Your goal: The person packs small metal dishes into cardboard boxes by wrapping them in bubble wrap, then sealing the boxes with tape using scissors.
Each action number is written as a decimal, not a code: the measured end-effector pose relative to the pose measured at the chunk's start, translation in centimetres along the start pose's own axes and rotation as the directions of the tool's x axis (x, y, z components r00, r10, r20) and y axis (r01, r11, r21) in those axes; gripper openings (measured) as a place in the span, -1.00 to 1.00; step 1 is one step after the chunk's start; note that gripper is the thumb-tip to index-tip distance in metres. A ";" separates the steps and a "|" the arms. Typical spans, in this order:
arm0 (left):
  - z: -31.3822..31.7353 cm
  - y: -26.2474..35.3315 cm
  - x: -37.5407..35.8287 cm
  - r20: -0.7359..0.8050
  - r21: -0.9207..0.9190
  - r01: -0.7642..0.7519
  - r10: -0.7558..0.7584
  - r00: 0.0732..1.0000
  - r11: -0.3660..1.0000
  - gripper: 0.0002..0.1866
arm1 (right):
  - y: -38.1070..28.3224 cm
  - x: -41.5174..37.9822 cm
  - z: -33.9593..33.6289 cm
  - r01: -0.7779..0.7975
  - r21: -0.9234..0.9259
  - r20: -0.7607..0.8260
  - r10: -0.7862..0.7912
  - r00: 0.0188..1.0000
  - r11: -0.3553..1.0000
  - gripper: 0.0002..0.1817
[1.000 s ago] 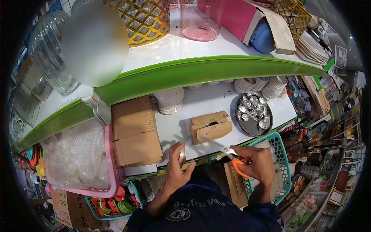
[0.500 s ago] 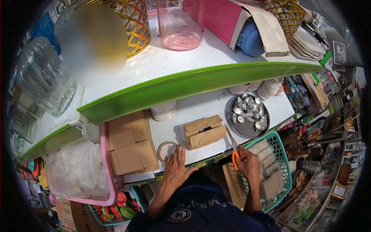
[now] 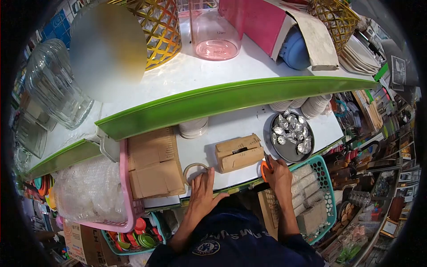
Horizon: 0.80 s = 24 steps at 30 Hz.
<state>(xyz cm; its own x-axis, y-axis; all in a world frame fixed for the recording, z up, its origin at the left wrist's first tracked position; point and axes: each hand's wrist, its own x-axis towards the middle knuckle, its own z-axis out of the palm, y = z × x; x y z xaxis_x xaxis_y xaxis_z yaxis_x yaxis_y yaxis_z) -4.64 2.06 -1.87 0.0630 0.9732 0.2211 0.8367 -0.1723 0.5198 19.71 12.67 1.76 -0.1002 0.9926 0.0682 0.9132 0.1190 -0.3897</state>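
Note:
My left hand (image 3: 203, 189) rests at the front edge of the white shelf, its fingers spread, the fingertips at the rim of a roll of tape (image 3: 194, 171) that lies flat. My right hand (image 3: 278, 174) is closed round orange-handled scissors (image 3: 266, 171), low over the shelf's edge; their blades are mostly hidden. Between my hands, a little farther back, stands a small brown cardboard box (image 3: 239, 153) with a dark gap along its top. Behind my right hand a round dark pan (image 3: 291, 151) holds several small silver fluted moulds (image 3: 290, 129).
Flattened cardboard (image 3: 155, 167) and a pink basket (image 3: 126, 187) of bubble wrap lie left. A teal basket (image 3: 330, 196) with wrapped packs is at the right. A green-edged upper shelf (image 3: 222, 98) overhangs the white shelf; stacked white dishes (image 3: 194, 127) stand beneath.
My right hand has moved slightly left with the scissors, which have turned so the blades hardly show. The whole view has shifted a little. My left hand stays by the tape.

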 end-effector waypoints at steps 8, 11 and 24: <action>-0.4 0.8 0.8 -0.182 -0.343 -0.062 -0.002 0.983 0.937 0.14 | -1.4 -0.3 -1.4 -0.015 0.038 -0.037 0.016 0.999 0.999 -0.64; -0.3 1.3 1.2 -0.207 -0.434 -0.094 0.002 0.978 0.896 0.12 | -2.6 -1.5 -3.7 0.051 0.067 -0.115 -0.043 0.992 0.996 -0.74; -0.6 3.7 2.7 -0.325 -0.195 -0.151 0.081 0.942 0.969 0.00 | -4.7 -3.1 -4.2 0.159 0.746 0.127 -0.373 0.919 0.646 -0.80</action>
<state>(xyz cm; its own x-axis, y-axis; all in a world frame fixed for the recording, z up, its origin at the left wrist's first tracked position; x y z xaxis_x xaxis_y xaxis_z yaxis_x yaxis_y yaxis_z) -1.71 4.00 1.17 -0.0498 0.8535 0.5188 0.6953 -0.3432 0.6315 17.36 8.96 7.28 -0.4826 0.8711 0.0912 0.2795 0.2518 -0.9265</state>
